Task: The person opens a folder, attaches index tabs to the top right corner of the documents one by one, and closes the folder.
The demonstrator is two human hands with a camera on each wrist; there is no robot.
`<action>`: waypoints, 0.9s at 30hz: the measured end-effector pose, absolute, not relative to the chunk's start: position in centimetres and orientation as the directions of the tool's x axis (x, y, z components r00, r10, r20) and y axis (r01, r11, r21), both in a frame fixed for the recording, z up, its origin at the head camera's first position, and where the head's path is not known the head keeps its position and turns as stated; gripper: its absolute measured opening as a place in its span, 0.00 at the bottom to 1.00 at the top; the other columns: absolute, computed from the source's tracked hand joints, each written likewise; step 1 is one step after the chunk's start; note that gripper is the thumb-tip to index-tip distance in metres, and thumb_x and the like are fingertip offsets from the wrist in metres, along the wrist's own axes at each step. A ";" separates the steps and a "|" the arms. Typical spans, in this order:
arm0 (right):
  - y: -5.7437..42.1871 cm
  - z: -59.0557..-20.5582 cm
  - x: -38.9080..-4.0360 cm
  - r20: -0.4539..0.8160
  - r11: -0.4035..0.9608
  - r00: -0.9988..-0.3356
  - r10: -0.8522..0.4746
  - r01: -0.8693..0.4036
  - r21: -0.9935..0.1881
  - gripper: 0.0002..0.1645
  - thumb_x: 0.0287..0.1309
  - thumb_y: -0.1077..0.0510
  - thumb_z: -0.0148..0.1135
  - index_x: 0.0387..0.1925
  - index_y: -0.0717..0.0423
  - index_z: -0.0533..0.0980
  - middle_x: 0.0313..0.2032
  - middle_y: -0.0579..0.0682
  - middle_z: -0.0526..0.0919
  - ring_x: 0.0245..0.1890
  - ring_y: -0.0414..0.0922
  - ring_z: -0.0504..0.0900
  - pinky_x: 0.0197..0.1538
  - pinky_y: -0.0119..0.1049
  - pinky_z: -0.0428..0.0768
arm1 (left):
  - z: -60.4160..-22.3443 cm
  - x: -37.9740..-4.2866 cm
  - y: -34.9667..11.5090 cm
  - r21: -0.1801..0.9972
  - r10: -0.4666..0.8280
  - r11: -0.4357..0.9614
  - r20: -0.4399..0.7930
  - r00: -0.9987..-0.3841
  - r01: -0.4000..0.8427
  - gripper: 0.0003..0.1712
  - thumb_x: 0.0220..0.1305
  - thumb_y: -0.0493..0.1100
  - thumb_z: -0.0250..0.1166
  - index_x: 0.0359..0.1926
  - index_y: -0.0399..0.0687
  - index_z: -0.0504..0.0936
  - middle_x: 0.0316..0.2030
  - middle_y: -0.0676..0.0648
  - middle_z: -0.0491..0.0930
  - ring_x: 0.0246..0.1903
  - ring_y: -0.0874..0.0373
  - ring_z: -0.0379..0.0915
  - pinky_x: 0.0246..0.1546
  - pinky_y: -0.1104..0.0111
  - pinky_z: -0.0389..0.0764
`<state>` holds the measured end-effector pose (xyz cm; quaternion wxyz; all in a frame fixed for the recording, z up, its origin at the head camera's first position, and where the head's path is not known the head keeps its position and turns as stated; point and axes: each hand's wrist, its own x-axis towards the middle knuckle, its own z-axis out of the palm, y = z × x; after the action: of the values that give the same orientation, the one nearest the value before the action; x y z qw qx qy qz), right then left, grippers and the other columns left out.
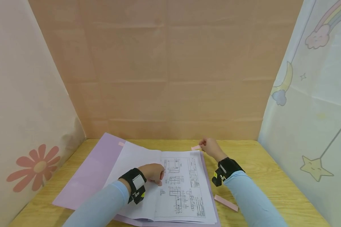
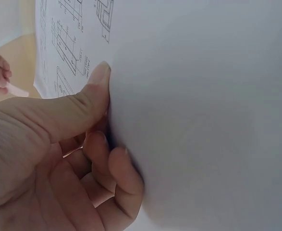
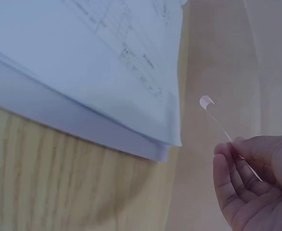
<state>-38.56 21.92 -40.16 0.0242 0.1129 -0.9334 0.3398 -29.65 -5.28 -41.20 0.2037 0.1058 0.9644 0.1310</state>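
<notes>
An open purple folder (image 1: 88,176) holds white sheets, with a printed technical drawing (image 1: 184,189) on the right page. My left hand (image 1: 152,172) rests on the pages near the centre fold, its fingers curled. In the left wrist view, the left thumb (image 2: 95,86) and knuckles lie against the blank left page (image 2: 217,110). Beyond the top right corner of the drawing, my right hand (image 1: 211,147) pinches a pink sticky tab (image 1: 195,148). In the right wrist view, this tab (image 3: 206,102) sticks out from the fingertips, its free end curled, apart from the sheets.
A pink strip (image 1: 226,203), like a pad of sticky tabs, lies on the wooden table (image 1: 261,176) right of the folder. Another small pink tab (image 1: 121,144) sits at the top of the left cover. A brown paper-covered wall (image 1: 167,78) stands behind the table.
</notes>
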 end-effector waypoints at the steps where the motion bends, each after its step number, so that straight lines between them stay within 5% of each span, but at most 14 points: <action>1: 22.0 -40.3 -38.6 0.115 0.750 -0.976 -0.182 -0.214 -0.626 0.04 0.66 0.66 0.55 0.39 0.66 0.74 0.35 0.58 0.78 0.32 0.47 0.78 0.36 0.36 0.78 | -41.2 -29.7 -5.3 0.295 0.259 0.943 -0.365 -0.894 0.152 0.14 0.51 0.39 0.75 0.22 0.48 0.75 0.24 0.51 0.73 0.25 0.58 0.68 0.24 0.71 0.66; 19: 23.0 -41.6 -38.2 0.027 0.810 -0.992 -0.121 -0.115 -0.575 0.08 0.64 0.65 0.56 0.43 0.65 0.75 0.36 0.58 0.78 0.32 0.48 0.75 0.34 0.35 0.73 | -41.6 -30.0 -4.9 0.283 0.282 0.941 -0.349 -0.894 0.186 0.15 0.50 0.40 0.75 0.22 0.49 0.74 0.23 0.52 0.73 0.24 0.59 0.68 0.23 0.71 0.66; 27: 22.4 -40.3 -37.5 0.124 0.889 -0.972 -0.202 -0.235 -0.392 0.22 0.67 0.60 0.55 0.59 0.67 0.68 0.57 0.68 0.72 0.52 0.60 0.76 0.55 0.51 0.75 | -41.4 -30.1 -5.0 0.277 0.276 0.943 -0.351 -0.895 0.183 0.15 0.51 0.40 0.75 0.22 0.49 0.74 0.24 0.51 0.73 0.25 0.59 0.68 0.23 0.71 0.67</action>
<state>-37.48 22.35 -40.29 0.0399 0.1125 -0.9712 0.2064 -30.09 -4.99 -41.45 0.1961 0.1188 0.9660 0.1195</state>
